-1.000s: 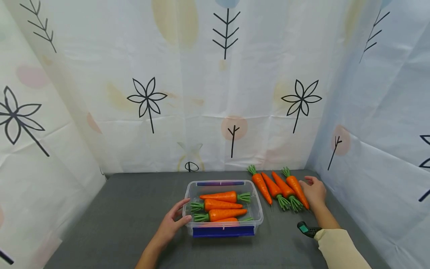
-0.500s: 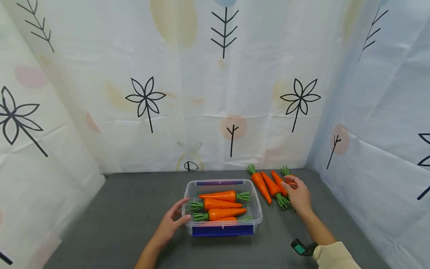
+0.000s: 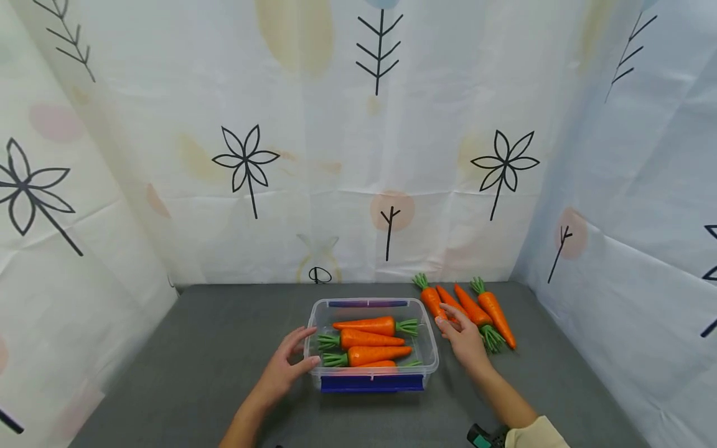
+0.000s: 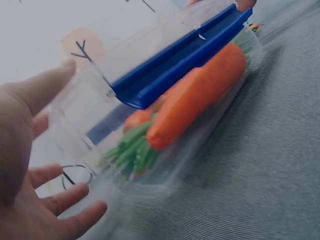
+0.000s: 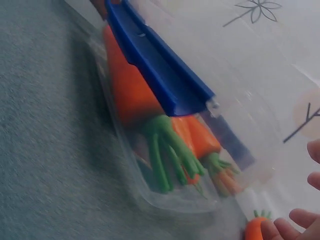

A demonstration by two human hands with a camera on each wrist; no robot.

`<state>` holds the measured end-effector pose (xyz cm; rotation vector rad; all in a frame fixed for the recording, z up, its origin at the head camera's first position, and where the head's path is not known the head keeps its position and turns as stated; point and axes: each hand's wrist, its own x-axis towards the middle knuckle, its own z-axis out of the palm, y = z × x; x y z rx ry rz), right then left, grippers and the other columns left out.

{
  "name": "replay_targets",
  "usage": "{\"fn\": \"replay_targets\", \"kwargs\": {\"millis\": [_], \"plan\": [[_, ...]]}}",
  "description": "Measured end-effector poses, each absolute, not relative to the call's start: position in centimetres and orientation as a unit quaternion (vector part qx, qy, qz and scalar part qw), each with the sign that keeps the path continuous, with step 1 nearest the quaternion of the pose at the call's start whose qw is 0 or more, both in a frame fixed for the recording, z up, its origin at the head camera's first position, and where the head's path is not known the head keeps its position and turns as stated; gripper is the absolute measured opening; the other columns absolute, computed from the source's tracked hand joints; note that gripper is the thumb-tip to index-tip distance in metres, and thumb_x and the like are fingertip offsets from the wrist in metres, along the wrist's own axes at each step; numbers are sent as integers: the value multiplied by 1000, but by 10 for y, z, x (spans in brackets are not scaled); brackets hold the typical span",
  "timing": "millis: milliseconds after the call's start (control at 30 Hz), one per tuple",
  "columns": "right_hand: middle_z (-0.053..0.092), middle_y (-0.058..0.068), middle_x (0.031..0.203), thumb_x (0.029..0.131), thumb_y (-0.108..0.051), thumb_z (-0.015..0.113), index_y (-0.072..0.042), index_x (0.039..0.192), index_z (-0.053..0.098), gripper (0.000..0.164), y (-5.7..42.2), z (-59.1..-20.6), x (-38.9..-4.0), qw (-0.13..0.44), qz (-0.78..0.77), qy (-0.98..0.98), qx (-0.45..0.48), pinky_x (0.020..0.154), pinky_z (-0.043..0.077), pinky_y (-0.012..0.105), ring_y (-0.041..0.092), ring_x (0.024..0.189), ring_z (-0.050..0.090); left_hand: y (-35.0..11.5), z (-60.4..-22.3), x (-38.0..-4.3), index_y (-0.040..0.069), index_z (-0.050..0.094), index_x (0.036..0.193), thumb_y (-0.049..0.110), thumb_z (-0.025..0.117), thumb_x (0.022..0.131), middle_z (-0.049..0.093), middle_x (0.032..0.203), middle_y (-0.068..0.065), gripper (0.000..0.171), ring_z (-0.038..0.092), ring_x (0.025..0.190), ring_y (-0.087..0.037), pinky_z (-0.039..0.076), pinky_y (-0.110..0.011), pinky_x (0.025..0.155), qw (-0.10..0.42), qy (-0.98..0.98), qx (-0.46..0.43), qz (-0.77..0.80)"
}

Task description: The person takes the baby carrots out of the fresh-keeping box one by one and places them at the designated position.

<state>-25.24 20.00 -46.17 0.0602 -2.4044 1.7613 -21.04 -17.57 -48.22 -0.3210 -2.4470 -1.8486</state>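
Note:
A clear plastic box (image 3: 372, 373) with blue latches holds several orange carrots (image 3: 376, 355) with green tops. My left hand (image 3: 280, 367) is at the box's left end, thumb by the front corner and fingers along the side; the left wrist view shows those fingers (image 4: 75, 197) spread and fairly straight. To the box's right, my right hand (image 3: 465, 341) reaches over the leftmost loose carrot (image 3: 431, 300), fingertips right at its lower part. A second carrot (image 3: 450, 298) is partly covered by that hand. In the right wrist view the fingers (image 5: 287, 230) are apart beside a carrot (image 5: 254, 228).
Two more loose carrots, one (image 3: 475, 306) beside the hand and one (image 3: 496, 317) farther right, lie on the grey table (image 3: 235, 348). Patterned white cloth (image 3: 313, 186) hangs behind and on both sides. A dark device (image 3: 486, 437) is on the right wrist.
My right hand has swept left across the loose carrots, from the rightmost one to the leftmost, near the box. My left hand and the box have stayed in place.

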Motion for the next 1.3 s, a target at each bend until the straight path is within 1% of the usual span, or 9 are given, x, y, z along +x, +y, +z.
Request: {"fn": "replay_targets", "kwargs": {"millis": [100,267,400,533,733,933,1100,1200,1300], "plan": [[45,21,144,98,-25,60,-8,144,46,51,191,-465,-251,62,587,-807,35,90,49,40,35,119,54,-177,-476,-210,12,55,137,16,76,85,36,148,-21,56,45,125,-42,42,-56,96,63,-828,-113,-545],[50,21,140,96,-27,63,-9,143,48,53,179,-473,-250,57,576,-814,51,92,48,48,38,121,53,-176,-461,-208,17,60,133,22,81,81,49,141,-11,57,43,130,-37,33,-61,102,97,-874,-141,-454],[50,23,139,96,-26,62,-9,142,50,50,176,-476,-251,67,569,-818,54,93,46,51,40,123,51,-172,-449,-214,14,60,132,22,81,81,54,138,-7,56,47,128,-35,36,-60,100,102,-883,-197,-414],[47,22,142,98,-24,61,-9,142,51,48,178,-475,-249,66,566,-819,64,96,44,53,40,128,46,-168,-439,-223,16,60,132,22,79,82,55,136,-5,54,49,126,-32,39,-57,99,90,-885,-234,-391],[48,23,141,98,-25,60,-10,142,50,48,178,-472,-248,63,556,-825,76,96,42,55,42,128,45,-161,-420,-238,24,58,133,24,75,87,57,133,1,49,50,125,-29,40,-57,98,34,-882,-269,-385],[55,23,132,97,-25,61,-11,141,52,46,177,-472,-247,64,542,-835,63,90,47,52,39,119,53,-154,-404,-262,16,57,134,25,71,90,58,132,-3,47,53,120,-30,39,-55,99,-15,-877,-310,-366],[57,24,130,98,-23,61,-11,140,53,45,178,-475,-247,61,543,-835,60,90,47,53,39,119,53,-143,-400,-280,15,58,134,27,68,93,57,133,-6,44,53,120,-32,43,-50,98,-122,-876,-314,-344],[56,23,132,98,-23,60,-12,141,53,45,178,-475,-247,58,544,-835,57,91,46,53,39,119,53,-134,-399,-288,11,58,133,28,66,94,56,133,-13,44,52,121,-36,43,-50,97,-190,-871,-312,-327],[57,23,130,98,-22,61,-12,141,53,45,177,-476,-246,55,544,-835,52,90,47,52,37,115,55,-126,-400,-294,8,57,133,28,67,93,55,134,-15,46,51,122,-36,43,-49,98,-223,-876,-302,-303]]}}
